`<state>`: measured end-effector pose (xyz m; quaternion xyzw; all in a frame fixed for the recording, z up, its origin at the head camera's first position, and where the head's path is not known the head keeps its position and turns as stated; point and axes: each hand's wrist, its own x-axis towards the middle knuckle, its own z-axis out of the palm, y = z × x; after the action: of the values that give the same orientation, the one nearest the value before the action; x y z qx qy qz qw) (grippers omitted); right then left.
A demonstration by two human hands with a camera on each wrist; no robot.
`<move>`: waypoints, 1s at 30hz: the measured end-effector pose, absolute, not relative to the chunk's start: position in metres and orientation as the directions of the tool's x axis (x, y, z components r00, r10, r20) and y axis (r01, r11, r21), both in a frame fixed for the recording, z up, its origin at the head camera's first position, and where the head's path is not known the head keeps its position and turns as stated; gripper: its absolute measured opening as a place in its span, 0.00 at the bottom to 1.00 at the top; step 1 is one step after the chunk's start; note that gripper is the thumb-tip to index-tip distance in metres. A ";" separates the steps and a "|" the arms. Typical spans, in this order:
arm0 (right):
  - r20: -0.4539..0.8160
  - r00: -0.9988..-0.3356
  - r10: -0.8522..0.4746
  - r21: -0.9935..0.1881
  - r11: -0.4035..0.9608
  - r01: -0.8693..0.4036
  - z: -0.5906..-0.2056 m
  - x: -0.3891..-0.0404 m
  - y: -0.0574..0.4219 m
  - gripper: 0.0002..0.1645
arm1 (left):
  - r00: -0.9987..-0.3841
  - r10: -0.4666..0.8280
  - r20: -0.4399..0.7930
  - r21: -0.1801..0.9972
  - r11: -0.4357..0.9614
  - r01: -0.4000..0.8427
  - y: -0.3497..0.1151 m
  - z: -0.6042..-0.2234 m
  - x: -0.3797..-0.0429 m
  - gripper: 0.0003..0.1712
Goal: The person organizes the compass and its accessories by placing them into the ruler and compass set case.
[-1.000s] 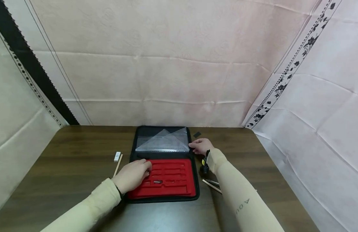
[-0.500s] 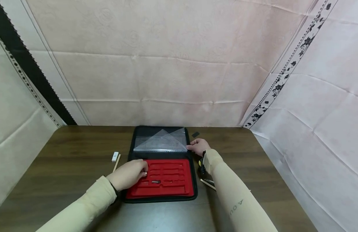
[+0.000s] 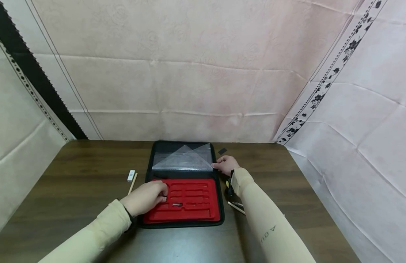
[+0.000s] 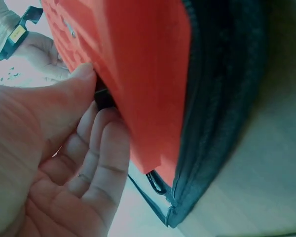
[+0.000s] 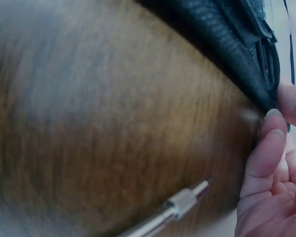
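A black zip case (image 3: 181, 225) lies unfolded on the wooden table. Its near half bears a red moulded tray (image 3: 197, 186) with a small dark metal piece (image 3: 177, 204) in one slot. Clear triangular set squares (image 3: 181, 160) are in a pocket of the far half. My left hand (image 3: 146, 197) is at the tray's left side; in the left wrist view its thumb and fingers pinch a small black piece (image 4: 104, 98) against the red edge. With thumb and fingertips, my right hand (image 3: 226, 165) pinches the right edge of the case's far half.
A white eraser (image 3: 131, 175) and a wooden stick (image 3: 133, 182) lie left of the case. Right of it are another wooden stick (image 3: 236, 208), a metal tool with a knurled collar (image 5: 181, 203) and a small dark flat piece (image 3: 222, 151). Cloth (image 3: 189, 73) hangs behind the table.
Relative to the case, my right hand has shifted slightly onto the far half's edge. The left hand stays at the tray's left side. The whole view has shifted a little.
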<state>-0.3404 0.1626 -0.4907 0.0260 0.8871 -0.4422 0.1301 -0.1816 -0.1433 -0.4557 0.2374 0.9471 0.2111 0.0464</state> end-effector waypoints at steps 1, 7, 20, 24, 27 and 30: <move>-0.253 -0.965 -0.069 -0.778 0.608 0.160 -0.491 -0.341 0.163 0.21 | -0.884 0.467 0.012 0.429 0.796 0.427 -0.143 -0.456 -0.182 0.10; -0.244 -0.967 -0.069 -0.779 0.608 0.153 -0.491 -0.340 0.164 0.20 | -0.904 0.426 -0.024 0.445 0.815 0.372 -0.144 -0.452 -0.184 0.08; -0.257 -0.960 -0.107 -0.772 0.621 0.137 -0.494 -0.345 0.166 0.21 | -0.961 0.225 -0.160 0.348 0.924 0.158 -0.153 -0.458 -0.195 0.23; -0.250 -0.962 -0.107 -0.770 0.624 0.131 -0.494 -0.345 0.166 0.20 | -0.959 0.227 -0.167 0.339 0.927 0.161 -0.150 -0.459 -0.197 0.23; -0.249 -0.963 -0.099 -0.774 0.618 0.137 -0.492 -0.345 0.166 0.20 | -0.961 0.223 -0.164 0.336 0.929 0.158 -0.148 -0.459 -0.198 0.23; -0.248 -0.964 -0.093 -0.777 0.613 0.141 -0.492 -0.343 0.166 0.20 | -0.963 0.215 -0.161 0.338 0.929 0.151 -0.147 -0.461 -0.197 0.23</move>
<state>-0.3433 0.1657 -0.4923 0.0136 0.8883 -0.4394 0.1329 -0.1970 -0.1468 -0.4611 0.0938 0.9772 0.1633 0.0982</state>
